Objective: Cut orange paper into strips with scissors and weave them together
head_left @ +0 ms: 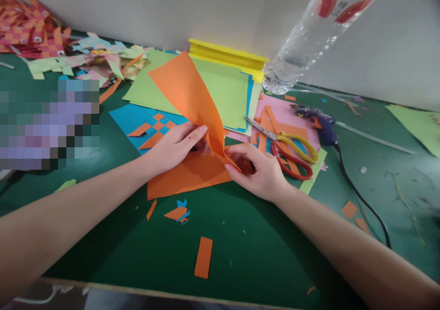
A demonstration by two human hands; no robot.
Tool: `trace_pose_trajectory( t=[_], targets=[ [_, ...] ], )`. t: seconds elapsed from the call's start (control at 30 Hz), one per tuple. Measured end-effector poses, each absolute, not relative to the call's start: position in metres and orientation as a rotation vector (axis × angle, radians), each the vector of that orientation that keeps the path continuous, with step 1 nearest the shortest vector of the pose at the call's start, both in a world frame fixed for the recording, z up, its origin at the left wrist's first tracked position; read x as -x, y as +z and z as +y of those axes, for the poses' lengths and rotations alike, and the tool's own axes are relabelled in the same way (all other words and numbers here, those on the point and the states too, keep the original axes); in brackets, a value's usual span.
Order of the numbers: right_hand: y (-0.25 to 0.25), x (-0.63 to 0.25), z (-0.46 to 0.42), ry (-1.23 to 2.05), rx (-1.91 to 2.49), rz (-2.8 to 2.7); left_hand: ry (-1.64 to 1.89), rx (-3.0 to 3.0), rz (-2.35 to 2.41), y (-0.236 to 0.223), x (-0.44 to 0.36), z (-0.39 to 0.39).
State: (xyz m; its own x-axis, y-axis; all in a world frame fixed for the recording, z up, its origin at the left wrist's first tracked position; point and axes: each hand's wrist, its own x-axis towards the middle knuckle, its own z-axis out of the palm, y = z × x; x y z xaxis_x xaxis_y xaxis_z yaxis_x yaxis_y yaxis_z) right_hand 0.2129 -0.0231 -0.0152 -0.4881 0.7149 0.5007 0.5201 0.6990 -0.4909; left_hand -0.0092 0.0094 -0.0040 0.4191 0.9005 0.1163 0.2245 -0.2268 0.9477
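A plain orange paper is curving upward, its smooth upper part twisting and leaning toward the back left of the table. Its lower end is pinching into a narrow fold. An orange flat part is spreading just below, lying near the table's middle, set back from the front edge. Whether the two are joining as one sheet is staying hidden.

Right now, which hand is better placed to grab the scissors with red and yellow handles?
Right, likely. The right hand sits beside the scissors; the left hand is farther, across the bent orange paper sheet. Both hands hold that sheet, so right would release first.
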Motion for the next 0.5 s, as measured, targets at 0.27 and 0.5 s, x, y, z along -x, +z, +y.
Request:
trace_pose_trajectory(
  t=[0.27, 0.5],
  targets=[
    [-0.0154, -0.2134, -0.0232, 0.365, 0.969, -2.204, 0.87, -1.702, 0.995, -0.0015, 0.0087, 0.0085],
    [-0.0151, -0.2133, -0.0235, 0.364, 0.972, -2.21, 0.847, -1.732, 1.019, -0.0016, 0.0097, 0.009]
  ],
)
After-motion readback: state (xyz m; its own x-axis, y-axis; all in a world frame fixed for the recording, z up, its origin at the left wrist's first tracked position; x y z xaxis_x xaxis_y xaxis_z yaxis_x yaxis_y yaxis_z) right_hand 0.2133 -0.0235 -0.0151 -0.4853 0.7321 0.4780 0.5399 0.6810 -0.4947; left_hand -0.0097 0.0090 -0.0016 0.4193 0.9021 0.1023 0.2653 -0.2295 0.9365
